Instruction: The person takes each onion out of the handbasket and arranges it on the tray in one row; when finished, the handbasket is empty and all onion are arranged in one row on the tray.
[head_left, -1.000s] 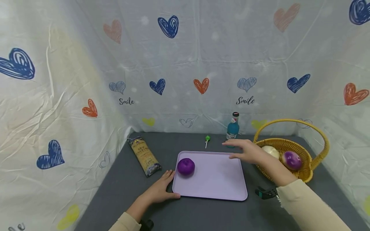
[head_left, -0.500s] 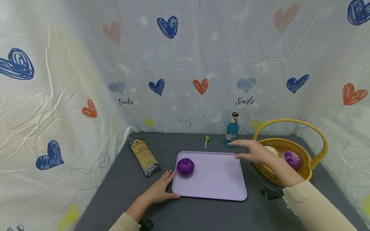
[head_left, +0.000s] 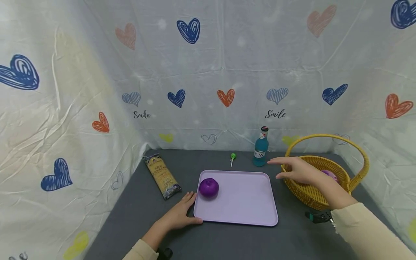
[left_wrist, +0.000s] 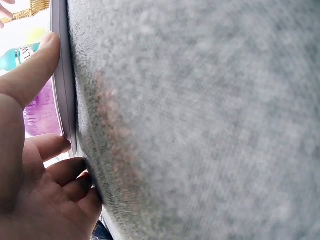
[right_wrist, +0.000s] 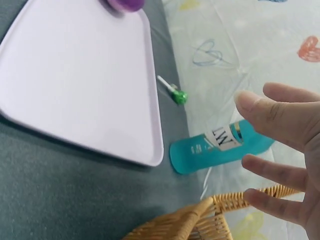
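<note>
On the lilac tray (head_left: 242, 198) a round purple vegetable (head_left: 209, 187) sits near the left side. My left hand (head_left: 180, 215) rests at the tray's left edge, fingers beside the rim and thumb at the near left corner. In the left wrist view the thumb (left_wrist: 40, 65) touches the rim. My right hand (head_left: 300, 169) is over the left part of the yellow wicker basket (head_left: 305, 196), fingers spread and holding nothing. It partly covers a purple and white onion (head_left: 329, 174) inside. A blue bottle (head_left: 260, 150) stands just left of the right fingertips.
A green lollipop (head_left: 232, 158) lies behind the tray. A yellow packet (head_left: 161, 175) with dark ends lies at the left of the grey table (head_left: 211, 242). The basket's tall handle (head_left: 360, 151) arches up at the right. A heart-print curtain (head_left: 201, 65) hangs around the table.
My right hand has moved right, from over the tray's far right corner to over the basket, now covering the white vegetable seen there earlier. My left hand has stayed put.
</note>
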`<state>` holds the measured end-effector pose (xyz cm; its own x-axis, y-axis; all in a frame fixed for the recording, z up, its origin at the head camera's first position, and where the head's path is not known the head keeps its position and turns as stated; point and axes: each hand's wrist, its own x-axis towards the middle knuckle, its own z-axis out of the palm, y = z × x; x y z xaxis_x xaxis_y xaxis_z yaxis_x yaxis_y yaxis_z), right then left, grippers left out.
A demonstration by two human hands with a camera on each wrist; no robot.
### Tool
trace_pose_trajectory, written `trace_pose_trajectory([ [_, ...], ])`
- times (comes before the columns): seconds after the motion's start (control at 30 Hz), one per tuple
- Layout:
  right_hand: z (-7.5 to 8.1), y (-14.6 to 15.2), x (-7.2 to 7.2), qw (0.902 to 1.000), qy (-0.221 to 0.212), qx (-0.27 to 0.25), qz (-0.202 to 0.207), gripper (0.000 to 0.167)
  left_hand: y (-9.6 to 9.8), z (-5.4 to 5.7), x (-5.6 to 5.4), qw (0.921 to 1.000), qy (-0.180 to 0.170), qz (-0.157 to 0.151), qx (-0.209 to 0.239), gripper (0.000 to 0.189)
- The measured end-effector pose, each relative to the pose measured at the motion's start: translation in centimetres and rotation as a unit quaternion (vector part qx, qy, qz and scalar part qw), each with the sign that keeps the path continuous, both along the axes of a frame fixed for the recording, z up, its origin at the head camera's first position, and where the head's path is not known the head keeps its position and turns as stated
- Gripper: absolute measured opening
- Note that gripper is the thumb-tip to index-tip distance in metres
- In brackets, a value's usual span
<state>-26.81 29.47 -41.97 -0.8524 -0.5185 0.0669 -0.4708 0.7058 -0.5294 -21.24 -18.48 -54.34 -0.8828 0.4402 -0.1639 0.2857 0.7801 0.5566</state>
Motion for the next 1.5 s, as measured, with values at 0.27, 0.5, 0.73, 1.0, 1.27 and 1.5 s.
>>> trace_pose_trajectory([
  [0.27, -0.3, 2.3, -0.5, 0.9987, -0.05, 0.008, -0.004, 0.059, 0.0, -0.1, -0.2, 1.0, 0.006, -0.003, -0.001, 0.111],
  [0.5, -0.1, 3.5, -0.2, 0.9991, -0.04, 0.01, 0.009, 0.056, -0.1, -0.2, -0.1, 0.9999, 0.009, -0.003, 0.002, 0.111],
  [0.73, 0.0, 4.8, -0.4, 0.998, -0.061, 0.01, 0.012, 0.057, 0.0, -0.2, 0.1, 0.9999, 0.01, -0.002, 0.005, 0.111],
  [1.0, 0.0, 6.1, -0.8, 0.9987, -0.042, 0.021, 0.02, 0.054, 0.1, 0.0, 0.1, 0.9999, 0.01, -0.001, 0.003, 0.11],
  [1.27, 0.3, 6.8, -1.3, 0.9984, -0.043, 0.03, 0.023, 0.052, 0.1, 0.2, 0.1, 0.9999, 0.01, 0.0, 0.001, 0.11],
  [1.5, 0.4, 7.5, -1.9, 0.9971, -0.066, 0.031, 0.019, 0.049, 0.1, 0.1, 0.1, 1.0, 0.006, 0.002, 0.004, 0.109],
])
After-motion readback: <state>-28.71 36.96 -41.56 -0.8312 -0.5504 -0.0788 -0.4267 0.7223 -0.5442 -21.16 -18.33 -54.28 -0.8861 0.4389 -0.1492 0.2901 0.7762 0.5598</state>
